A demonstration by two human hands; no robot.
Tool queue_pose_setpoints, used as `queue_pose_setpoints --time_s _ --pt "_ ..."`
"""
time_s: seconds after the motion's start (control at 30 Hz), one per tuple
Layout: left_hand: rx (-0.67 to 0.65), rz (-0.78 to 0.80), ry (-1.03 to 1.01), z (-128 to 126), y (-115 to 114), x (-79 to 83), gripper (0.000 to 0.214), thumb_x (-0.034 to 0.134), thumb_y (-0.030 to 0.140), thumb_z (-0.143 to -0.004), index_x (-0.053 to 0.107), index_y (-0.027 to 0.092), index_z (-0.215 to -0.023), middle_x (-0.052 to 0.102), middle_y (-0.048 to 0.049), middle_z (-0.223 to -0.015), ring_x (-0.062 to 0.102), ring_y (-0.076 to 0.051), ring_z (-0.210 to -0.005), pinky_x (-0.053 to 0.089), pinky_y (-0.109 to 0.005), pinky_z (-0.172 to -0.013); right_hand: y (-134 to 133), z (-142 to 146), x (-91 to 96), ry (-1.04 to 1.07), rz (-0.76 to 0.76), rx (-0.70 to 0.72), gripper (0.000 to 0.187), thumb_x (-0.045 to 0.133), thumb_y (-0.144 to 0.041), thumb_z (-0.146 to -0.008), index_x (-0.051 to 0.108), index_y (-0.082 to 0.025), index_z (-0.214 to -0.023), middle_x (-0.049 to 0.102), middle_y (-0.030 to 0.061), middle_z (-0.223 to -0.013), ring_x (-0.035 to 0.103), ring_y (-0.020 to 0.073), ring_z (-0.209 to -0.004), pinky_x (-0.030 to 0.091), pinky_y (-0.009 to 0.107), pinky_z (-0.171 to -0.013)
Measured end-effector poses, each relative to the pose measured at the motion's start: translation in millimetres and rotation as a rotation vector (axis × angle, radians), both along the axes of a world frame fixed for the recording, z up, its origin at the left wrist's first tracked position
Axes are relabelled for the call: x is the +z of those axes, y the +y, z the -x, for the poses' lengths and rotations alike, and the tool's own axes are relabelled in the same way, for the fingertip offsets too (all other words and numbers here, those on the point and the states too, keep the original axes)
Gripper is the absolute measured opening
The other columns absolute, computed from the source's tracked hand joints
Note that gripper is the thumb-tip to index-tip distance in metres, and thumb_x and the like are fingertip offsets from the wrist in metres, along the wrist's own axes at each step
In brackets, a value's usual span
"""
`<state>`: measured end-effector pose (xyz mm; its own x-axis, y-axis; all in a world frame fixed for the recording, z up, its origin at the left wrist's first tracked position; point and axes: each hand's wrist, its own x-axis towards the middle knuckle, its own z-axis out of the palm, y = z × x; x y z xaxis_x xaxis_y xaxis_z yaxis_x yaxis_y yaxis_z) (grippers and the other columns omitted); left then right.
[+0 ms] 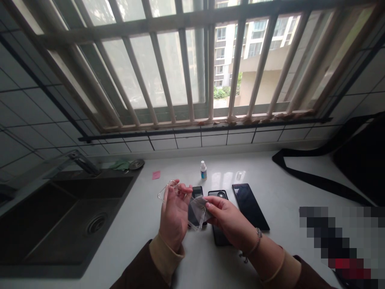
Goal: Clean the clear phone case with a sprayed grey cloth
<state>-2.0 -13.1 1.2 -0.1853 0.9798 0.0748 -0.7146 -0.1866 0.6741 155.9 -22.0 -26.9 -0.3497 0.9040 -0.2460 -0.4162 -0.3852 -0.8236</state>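
Note:
A clear phone case [197, 228] is held up over the counter, gripped by my left hand [175, 214] with the fingers curled about its far end. My right hand [227, 216] pinches a thin grey cloth [198, 206] against the near end of the case. Beneath the hands lies a dark phone [197, 191], partly covered by the case and cloth. Beside it is a black phone [221, 240] with a round camera, partly behind my right hand. Farther right, a larger black phone or tablet [251, 206] lies flat. A small white-capped bottle [203, 171] stands behind them.
To the left is a dark sink [60, 224] with a faucet [82, 162]. A pink paper slip [156, 175] and a small clear item [239, 176] lie on the white counter [129, 237]. A black strap [319, 178] crosses the right side. A barred window is ahead.

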Motion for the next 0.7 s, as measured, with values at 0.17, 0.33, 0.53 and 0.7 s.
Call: queue_pose_setpoints --time_s 0.17,0.33,0.53,0.7 --pt "0.018 0.079 -0.023 -0.1 2.2 2.4 0.035 0.071 0.049 -0.095 0.067 0.020 -0.115 0.067 -0.0019 -0.091 0.068 -0.016 -0.090 0.052 -0.039 -0.104 -1.8 0.5 2.2 -0.020 0.007 0.024 0.052 0.091 -0.054 -0.071 0.079 -0.018 -0.107 0.078 0.0078 -0.100 0.070 0.0206 -0.090 0.055 0.037 -0.087" --pt "-0.076 0.201 0.086 -1.2 -0.2 -2.0 0.040 0.074 0.050 -0.093 0.067 0.019 -0.117 0.072 -0.0053 -0.097 0.071 -0.022 -0.106 0.049 -0.041 -0.109 -1.5 -0.2 6.9 -0.046 -0.054 0.021 0.054 0.089 -0.059 -0.073 0.080 -0.019 -0.109 0.079 0.0082 -0.102 0.071 0.0225 -0.094 0.055 0.037 -0.088" --pt "-0.120 0.143 0.301 0.4 -2.3 -14.5 0.038 0.071 0.050 -0.095 0.070 0.020 -0.118 0.071 -0.0068 -0.106 0.066 -0.022 -0.114 0.050 -0.036 -0.104 2.6 -1.7 -1.6 -0.105 -0.190 -0.004 0.052 0.083 -0.061 -0.081 0.080 -0.023 -0.115 0.079 0.0079 -0.106 0.071 0.0232 -0.096 0.054 0.038 -0.091" --pt "-0.041 0.126 0.275 1.4 1.3 -14.9 0.035 0.071 0.048 -0.095 0.071 0.019 -0.114 0.069 -0.0062 -0.106 0.065 -0.020 -0.109 0.050 -0.035 -0.103 1.9 -0.6 -4.1 -0.111 -0.197 -0.003 0.051 0.083 -0.062 -0.081 0.080 -0.023 -0.113 0.079 0.0074 -0.105 0.072 0.0234 -0.098 0.054 0.038 -0.091"
